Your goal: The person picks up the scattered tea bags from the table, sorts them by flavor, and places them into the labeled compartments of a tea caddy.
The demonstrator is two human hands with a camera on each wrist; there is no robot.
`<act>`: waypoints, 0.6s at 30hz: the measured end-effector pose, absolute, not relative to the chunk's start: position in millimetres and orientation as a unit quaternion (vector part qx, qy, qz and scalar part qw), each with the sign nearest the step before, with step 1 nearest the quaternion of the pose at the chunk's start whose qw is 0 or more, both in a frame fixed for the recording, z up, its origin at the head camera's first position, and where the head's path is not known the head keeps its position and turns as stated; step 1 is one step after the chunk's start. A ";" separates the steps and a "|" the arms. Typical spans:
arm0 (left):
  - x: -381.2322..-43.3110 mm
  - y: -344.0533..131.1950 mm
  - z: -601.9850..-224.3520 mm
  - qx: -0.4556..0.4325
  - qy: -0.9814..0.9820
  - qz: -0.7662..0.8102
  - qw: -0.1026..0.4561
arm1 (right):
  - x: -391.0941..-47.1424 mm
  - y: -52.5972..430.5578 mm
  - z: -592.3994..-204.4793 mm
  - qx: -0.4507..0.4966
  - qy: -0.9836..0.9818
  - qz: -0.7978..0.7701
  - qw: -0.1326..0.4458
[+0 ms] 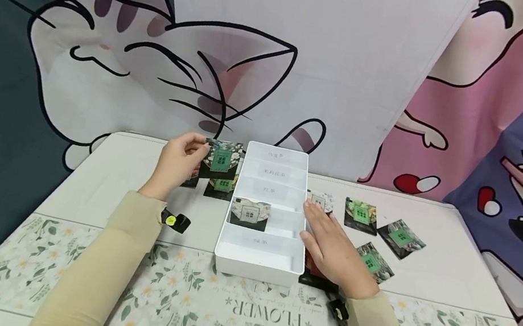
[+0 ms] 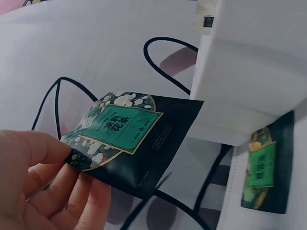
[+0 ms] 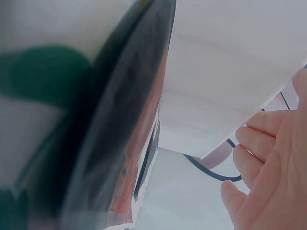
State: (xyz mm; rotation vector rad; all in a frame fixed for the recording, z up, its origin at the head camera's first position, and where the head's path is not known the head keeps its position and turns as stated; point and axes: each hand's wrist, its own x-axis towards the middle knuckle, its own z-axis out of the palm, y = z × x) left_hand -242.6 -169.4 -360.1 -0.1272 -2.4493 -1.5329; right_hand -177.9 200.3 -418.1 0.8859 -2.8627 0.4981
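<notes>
My left hand (image 1: 178, 163) pinches a dark tea sachet (image 1: 220, 162) by its edge, just left of the white divided box (image 1: 257, 272). In the left wrist view the sachet (image 2: 127, 132) shows a green label and white flowers, tilted and raised off the table; the thumb and fingers (image 2: 36, 148) grip one end. My right hand (image 1: 333, 247) rests against the box's right rim with fingers extended. In the right wrist view those fingers (image 3: 261, 143) touch the box's edge (image 3: 220, 86). A pale-fronted sachet (image 1: 250, 215) lies in the box's second compartment from the front.
Right of the box lie several sachets, among them a yellow-flowered one (image 1: 360, 215), a grey-green one (image 1: 402, 238) and a reddish one (image 1: 317, 276) partly under my hand. More sachets (image 1: 221, 188) lie left of the box. A printed cloth backdrop (image 1: 352, 86) hangs behind the table.
</notes>
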 end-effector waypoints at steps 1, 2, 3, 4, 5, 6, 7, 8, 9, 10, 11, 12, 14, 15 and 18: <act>-242.5 -167.4 -357.9 -0.049 -0.841 -0.521 0.134 | -177.4 200.3 -418.4 0.291 -0.941 0.165 0.052; -242.5 -165.7 -356.1 -0.054 -0.843 -0.516 0.143 | -177.3 200.3 -419.0 0.291 -0.941 0.166 0.054; -242.7 -163.9 -354.2 -0.059 -0.844 -0.511 0.151 | -177.2 200.3 -419.5 0.292 -0.940 0.165 0.055; -243.4 -162.4 -352.7 -0.064 -0.845 -0.505 0.160 | -177.2 200.2 -419.8 0.293 -0.940 0.166 0.056; -244.3 -161.0 -351.1 -0.070 -0.846 -0.501 0.169 | -177.3 200.3 -420.0 0.293 -0.940 0.165 0.057; -245.3 -159.6 -349.7 -0.074 -0.847 -0.496 0.175 | -177.3 200.3 -419.8 0.293 -0.940 0.166 0.057; -246.5 -158.3 -348.6 -0.077 -0.849 -0.491 0.180 | -177.4 200.2 -419.6 0.294 -0.940 0.166 0.056; -248.1 -156.9 -347.7 -0.081 -0.849 -0.489 0.183 | -177.7 200.1 -419.7 0.295 -0.939 0.165 0.057; -249.9 -155.7 -347.1 -0.084 -0.848 -0.489 0.185 | -177.7 200.0 -419.3 0.295 -0.939 0.166 0.057; -252.0 -154.6 -346.8 -0.087 -0.847 -0.491 0.185 | -177.8 199.9 -419.1 0.295 -0.939 0.166 0.057; -253.9 -153.4 -346.6 -0.091 -0.843 -0.497 0.183 | -178.0 199.7 -419.0 0.295 -0.939 0.167 0.057; -256.3 -152.3 -347.1 -0.096 -0.839 -0.504 0.180 | -178.1 199.6 -418.8 0.295 -0.939 0.167 0.056; -261.4 -150.0 -348.9 -0.105 -0.827 -0.525 0.171 | -178.0 199.6 -418.6 0.295 -0.939 0.167 0.057; -264.2 -148.8 -350.6 -0.109 -0.820 -0.538 0.162 | -177.9 199.6 -418.5 0.295 -0.939 0.167 0.057; -272.3 -145.2 -356.8 -0.119 -0.796 -0.578 0.132 | -177.1 200.1 -418.8 0.293 -0.940 0.166 0.059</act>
